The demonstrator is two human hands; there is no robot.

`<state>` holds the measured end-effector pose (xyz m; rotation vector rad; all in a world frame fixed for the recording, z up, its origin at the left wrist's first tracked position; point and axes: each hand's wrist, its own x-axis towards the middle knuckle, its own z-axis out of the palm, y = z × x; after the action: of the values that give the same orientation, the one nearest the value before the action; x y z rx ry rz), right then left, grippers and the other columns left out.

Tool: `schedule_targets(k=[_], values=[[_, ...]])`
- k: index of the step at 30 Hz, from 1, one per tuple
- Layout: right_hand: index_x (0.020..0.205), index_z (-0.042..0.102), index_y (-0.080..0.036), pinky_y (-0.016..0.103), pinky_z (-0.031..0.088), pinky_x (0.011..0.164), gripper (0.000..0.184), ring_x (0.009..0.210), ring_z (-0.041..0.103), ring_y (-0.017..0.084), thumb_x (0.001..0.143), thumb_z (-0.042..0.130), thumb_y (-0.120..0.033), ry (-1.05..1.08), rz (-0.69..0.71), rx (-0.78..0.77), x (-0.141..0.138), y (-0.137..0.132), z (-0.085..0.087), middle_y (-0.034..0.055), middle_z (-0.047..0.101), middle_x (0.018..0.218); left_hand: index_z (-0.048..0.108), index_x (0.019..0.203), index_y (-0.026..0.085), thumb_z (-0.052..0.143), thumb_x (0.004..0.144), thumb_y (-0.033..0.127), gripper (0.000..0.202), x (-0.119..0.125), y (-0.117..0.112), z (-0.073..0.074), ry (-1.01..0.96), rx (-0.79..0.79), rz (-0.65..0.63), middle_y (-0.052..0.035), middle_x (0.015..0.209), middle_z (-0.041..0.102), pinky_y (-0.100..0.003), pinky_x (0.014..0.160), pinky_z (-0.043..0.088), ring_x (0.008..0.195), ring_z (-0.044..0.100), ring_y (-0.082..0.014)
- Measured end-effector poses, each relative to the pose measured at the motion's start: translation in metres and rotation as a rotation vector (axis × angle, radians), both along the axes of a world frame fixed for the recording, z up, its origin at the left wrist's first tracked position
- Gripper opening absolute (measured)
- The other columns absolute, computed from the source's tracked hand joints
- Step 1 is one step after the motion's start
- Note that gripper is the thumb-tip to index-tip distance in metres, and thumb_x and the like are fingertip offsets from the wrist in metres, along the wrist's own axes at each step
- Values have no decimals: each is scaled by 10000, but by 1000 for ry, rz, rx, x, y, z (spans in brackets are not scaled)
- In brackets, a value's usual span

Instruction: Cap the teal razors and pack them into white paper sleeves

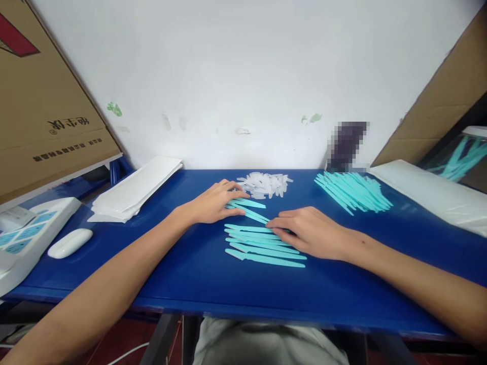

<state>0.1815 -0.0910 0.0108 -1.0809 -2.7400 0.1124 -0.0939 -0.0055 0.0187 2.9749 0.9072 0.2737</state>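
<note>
Several teal plastic sticks (pixel 262 248) lie in a row at the middle of the blue table (pixel 190 274). My right hand (pixel 308 230) rests flat on the right ends of these sticks, fingers stretched out. My left hand (pixel 215 200) lies just beyond them, fingers extended over two more teal sticks (pixel 249 207) and touching them. A small heap of clear plastic caps (pixel 264 183) sits right behind my left fingertips.
A larger pile of teal sticks (pixel 352 190) lies at the back right. White bags are stacked at the back left (pixel 133 190) and the right (pixel 429 195). A white mouse (pixel 70 242) and a device (pixel 26 233) sit at the left. Cardboard boxes (pixel 41 101) flank both sides.
</note>
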Motion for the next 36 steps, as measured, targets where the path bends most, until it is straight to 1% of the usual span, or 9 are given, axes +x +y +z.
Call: schedule_targets(k=[2,5,10,14,17,22,27,33,36], values=[[1194,685,-233,286,430,659,343,796,679,195,1015,430,-378,4,-33,-33,0,2,0,66,724,985,571,1360,235,448,995,543,493,1,2,-5,4,-22,21,-106,1267,595,-372,930,386,1107,533,-269],[1184,668,-239,294,422,673,361,825,650,197,996,461,-467,47,-51,-131,1,6,0,61,703,1010,634,1258,222,430,1017,492,415,1,4,-9,18,-21,27,-89,1196,620,-350,895,388,1066,561,-248],[1042,672,-229,288,383,656,293,790,586,183,979,488,-449,103,-115,-214,4,12,-1,43,658,906,664,1192,210,448,1010,477,388,1,5,-8,29,20,34,-82,1137,639,-340,860,400,1009,592,-239],[1092,666,-235,295,374,673,329,802,562,184,964,505,-492,115,-130,-229,6,12,-1,43,632,928,668,1187,202,455,997,509,419,1,2,-6,26,45,52,-88,1126,646,-342,854,418,1024,599,-249],[1118,654,-240,295,378,689,359,828,551,189,942,535,-529,137,-116,-282,4,12,0,44,620,958,662,1208,204,402,1014,506,443,1,1,-3,-20,62,92,-91,1142,637,-351,883,430,1070,591,-254],[949,633,-211,295,379,697,313,810,542,183,955,517,-502,152,-133,-383,-1,12,2,37,607,889,683,1169,203,305,1040,474,483,-4,9,-2,-135,120,214,-86,1115,652,-368,891,443,1043,598,-250],[978,567,-216,311,378,727,259,853,557,198,990,452,-448,83,-117,-366,2,8,8,49,633,970,706,1111,211,289,1036,465,494,-13,21,-6,-185,102,360,-76,1063,667,-376,868,453,1013,606,-260],[870,450,-232,325,345,662,333,719,511,198,1024,312,-494,-4,-130,-328,19,7,11,31,600,851,713,1102,202,299,1029,469,498,-16,24,-8,-174,77,370,-84,1072,669,-370,853,454,996,609,-256],[840,432,-233,364,362,731,362,662,489,195,1029,275,-499,-29,-109,-277,27,8,9,26,577,802,716,1088,189,309,1029,461,493,-13,21,-6,-218,90,339,-86,1055,676,-370,862,445,998,604,-255]])
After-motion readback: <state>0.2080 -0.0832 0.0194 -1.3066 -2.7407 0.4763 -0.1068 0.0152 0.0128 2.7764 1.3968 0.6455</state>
